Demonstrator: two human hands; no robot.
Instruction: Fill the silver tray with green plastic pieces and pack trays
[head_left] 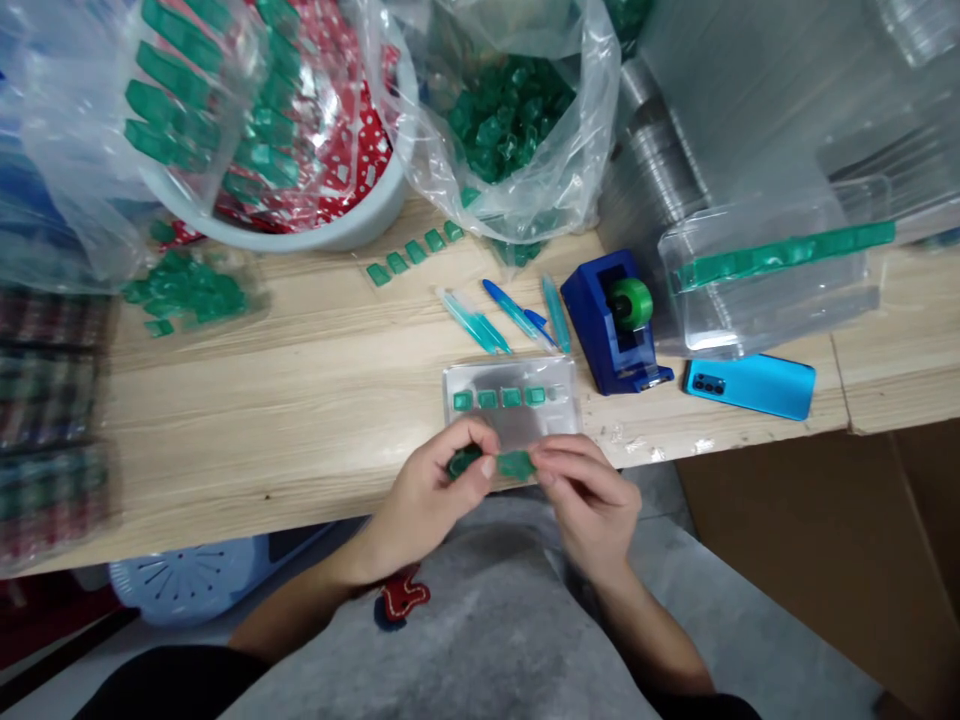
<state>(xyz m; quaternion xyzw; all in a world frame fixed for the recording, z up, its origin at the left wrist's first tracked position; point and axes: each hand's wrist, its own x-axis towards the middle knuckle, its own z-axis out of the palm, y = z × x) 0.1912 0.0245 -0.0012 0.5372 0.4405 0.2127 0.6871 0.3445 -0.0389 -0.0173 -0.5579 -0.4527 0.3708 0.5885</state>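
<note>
My left hand [439, 480] is closed, with a dark green translucent piece [463, 460] tucked in its fingers. Between both hands, a lighter green translucent piece [515, 464] is pinched by the fingertips of my left hand and my right hand [589, 490]. Just beyond them lies a shallow clear tray [512, 428] on the table. Several small green faceted pieces [487, 398] sit in a row along it, and the slot at the row's right end looks colourless. Whether the pinched green is one piece or more, I cannot tell.
Behind the tray lie several blue pens [517, 310], a blue tape dispenser [611, 325] and a blue phone [750, 386]. A bag of green pieces [510, 120] and a white tub [337, 225] stand at the back. Stacked clear trays [765, 290] are to the right.
</note>
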